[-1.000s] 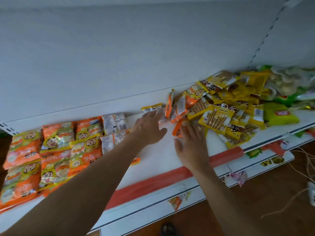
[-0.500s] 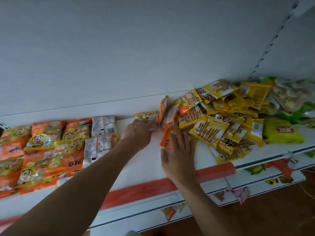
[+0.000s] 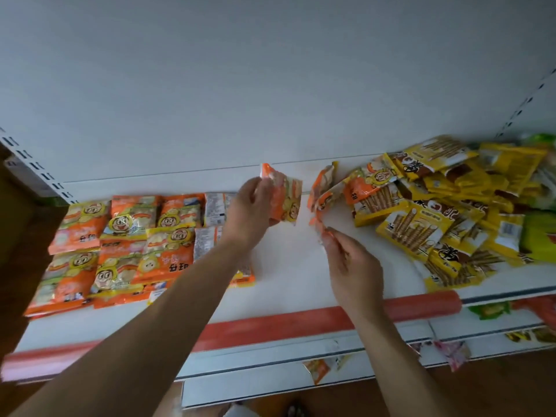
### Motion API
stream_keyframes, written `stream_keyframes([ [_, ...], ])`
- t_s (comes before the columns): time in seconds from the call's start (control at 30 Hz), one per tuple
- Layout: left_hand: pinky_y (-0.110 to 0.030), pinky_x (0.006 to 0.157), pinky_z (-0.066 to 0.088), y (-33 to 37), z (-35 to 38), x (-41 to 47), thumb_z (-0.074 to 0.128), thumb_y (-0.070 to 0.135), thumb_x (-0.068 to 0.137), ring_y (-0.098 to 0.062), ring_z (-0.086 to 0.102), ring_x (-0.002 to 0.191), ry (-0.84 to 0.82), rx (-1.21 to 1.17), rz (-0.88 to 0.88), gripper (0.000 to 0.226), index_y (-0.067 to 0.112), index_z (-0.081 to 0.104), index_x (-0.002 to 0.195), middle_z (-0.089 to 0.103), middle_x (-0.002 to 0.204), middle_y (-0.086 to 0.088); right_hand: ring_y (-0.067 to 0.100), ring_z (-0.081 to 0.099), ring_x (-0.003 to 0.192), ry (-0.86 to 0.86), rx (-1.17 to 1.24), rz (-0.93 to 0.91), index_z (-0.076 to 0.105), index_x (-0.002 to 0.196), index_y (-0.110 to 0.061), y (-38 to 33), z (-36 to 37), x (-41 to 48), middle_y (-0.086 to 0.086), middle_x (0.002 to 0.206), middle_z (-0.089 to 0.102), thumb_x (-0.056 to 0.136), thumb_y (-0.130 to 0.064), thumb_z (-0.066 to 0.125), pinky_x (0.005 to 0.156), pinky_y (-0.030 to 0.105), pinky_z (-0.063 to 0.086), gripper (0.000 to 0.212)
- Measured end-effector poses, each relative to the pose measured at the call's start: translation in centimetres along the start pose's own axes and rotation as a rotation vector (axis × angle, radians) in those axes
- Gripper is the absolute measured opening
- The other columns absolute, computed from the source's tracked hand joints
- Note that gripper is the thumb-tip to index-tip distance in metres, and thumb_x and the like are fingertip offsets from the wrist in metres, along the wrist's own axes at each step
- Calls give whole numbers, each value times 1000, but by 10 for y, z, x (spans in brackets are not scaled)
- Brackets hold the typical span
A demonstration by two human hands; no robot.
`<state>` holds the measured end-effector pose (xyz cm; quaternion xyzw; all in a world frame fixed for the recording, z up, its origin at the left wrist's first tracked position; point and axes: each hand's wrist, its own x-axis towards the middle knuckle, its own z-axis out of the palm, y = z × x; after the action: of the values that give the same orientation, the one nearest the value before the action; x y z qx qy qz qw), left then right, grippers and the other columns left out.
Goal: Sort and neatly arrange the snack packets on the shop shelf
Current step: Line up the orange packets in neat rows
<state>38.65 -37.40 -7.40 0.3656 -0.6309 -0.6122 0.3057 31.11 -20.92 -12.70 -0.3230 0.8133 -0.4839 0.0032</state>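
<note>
My left hand (image 3: 251, 210) holds an orange cartoon snack packet (image 3: 285, 197) lifted above the white shelf (image 3: 288, 272). My right hand (image 3: 350, 266) pinches the lower corner of another orange packet (image 3: 320, 212), which stands on edge between the hands. Orange packets (image 3: 120, 245) lie in tidy overlapping rows on the shelf's left part. A loose heap of yellow wafer-stick packets (image 3: 427, 218) with a few orange ones (image 3: 370, 185) mixed in covers the right part.
A red price strip (image 3: 270, 323) runs along the shelf's front edge. Green packets (image 3: 538, 236) lie at the far right. A lower shelf (image 3: 301, 383) shows scattered packets. A brown panel (image 3: 18, 236) borders the left. Bare shelf lies between the rows and the heap.
Both hands were flat on the shelf beside the heap; each has since closed on an orange packet and lifted it, the left hand raising its packet clear of the shelf.
</note>
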Motion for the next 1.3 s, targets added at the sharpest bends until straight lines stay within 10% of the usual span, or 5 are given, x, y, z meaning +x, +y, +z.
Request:
stream_keyframes([
  [0.13, -27, 67, 58, 15, -34, 3, 54, 45, 96, -15, 72, 87, -12, -575, -292, 34, 17, 69, 106, 75, 98, -5, 3, 69, 80, 93, 632, 404, 72, 80, -34, -43, 11, 17, -16, 82, 73, 99, -37, 53, 67, 21, 54, 28],
  [0.3, -22, 63, 56, 19, -71, 5, 67, 24, 91, -12, 71, 81, 22, -596, -292, 23, 12, 65, 110, 75, 94, -4, 15, 70, 99, -256, 1189, 704, 69, 113, -21, -75, 40, 33, 0, 111, 73, 87, -40, 62, 81, 31, 55, 33],
  [0.6, -32, 71, 60, 22, -160, 18, 62, 11, 90, -15, 73, 90, 127, -304, -95, 22, 29, 71, 100, 75, 98, 2, 14, 73, 85, -263, 874, 609, 74, 95, -21, -91, 82, 55, -3, 94, 77, 90, -17, 66, 62, 23, 55, 10],
  [0.9, -33, 106, 43, -9, -189, 38, 51, 1, 95, -21, 51, 129, 7, 912, 539, 43, 22, 62, 130, 58, 138, -2, 9, 64, 78, -295, 555, 499, 67, 105, -15, -117, 143, 89, -1, 97, 71, 87, -18, 67, 60, 25, 43, 18],
  [1.3, -42, 122, 8, -31, -204, 57, 29, 52, 98, -17, 8, 150, -402, 1211, 272, 54, 41, 25, 151, 17, 162, 4, 16, 61, 94, -384, -51, 171, 54, 122, -23, -106, 160, 84, -4, 111, 61, 85, -34, 67, 77, 31, 49, 40],
])
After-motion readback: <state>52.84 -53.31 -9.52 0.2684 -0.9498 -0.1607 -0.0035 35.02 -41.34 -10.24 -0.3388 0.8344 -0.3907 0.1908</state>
